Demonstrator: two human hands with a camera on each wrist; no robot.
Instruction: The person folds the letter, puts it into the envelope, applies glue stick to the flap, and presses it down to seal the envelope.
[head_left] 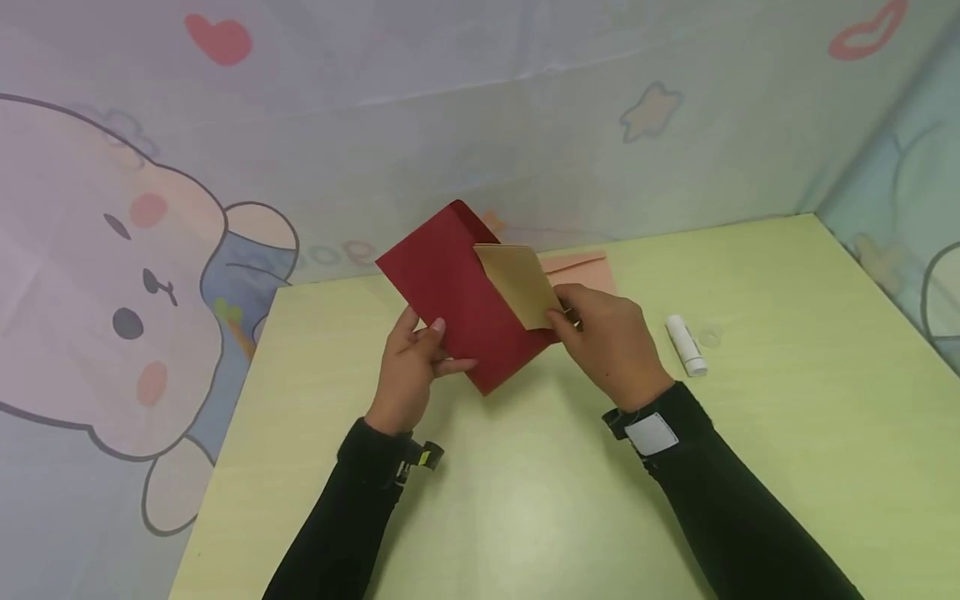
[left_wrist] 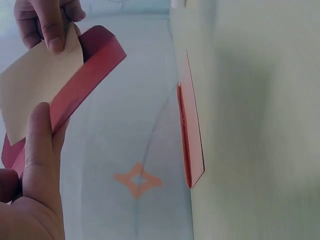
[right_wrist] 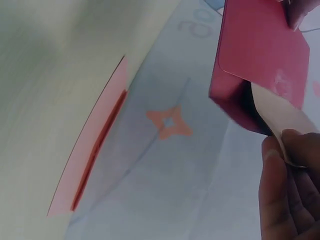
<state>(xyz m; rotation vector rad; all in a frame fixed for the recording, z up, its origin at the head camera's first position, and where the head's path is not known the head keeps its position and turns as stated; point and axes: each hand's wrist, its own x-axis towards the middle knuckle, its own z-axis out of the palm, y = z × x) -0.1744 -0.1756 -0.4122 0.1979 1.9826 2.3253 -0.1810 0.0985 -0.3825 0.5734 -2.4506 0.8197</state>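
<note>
In the head view my left hand grips a red envelope by its lower left edge, holding it tilted above the table. A tan card is pinched between the thumb and fingers of my right hand. The right wrist view shows the card partly inside the dark opening of the red envelope, its outer end in my right fingers. Seen from the left wrist, my left thumb lies along the envelope's near side. The card's inner end is hidden.
A pink envelope lies on the pale yellow table behind my right hand. To the right of that hand are a white glue stick and a small clear cap. A printed cloth hangs behind the table.
</note>
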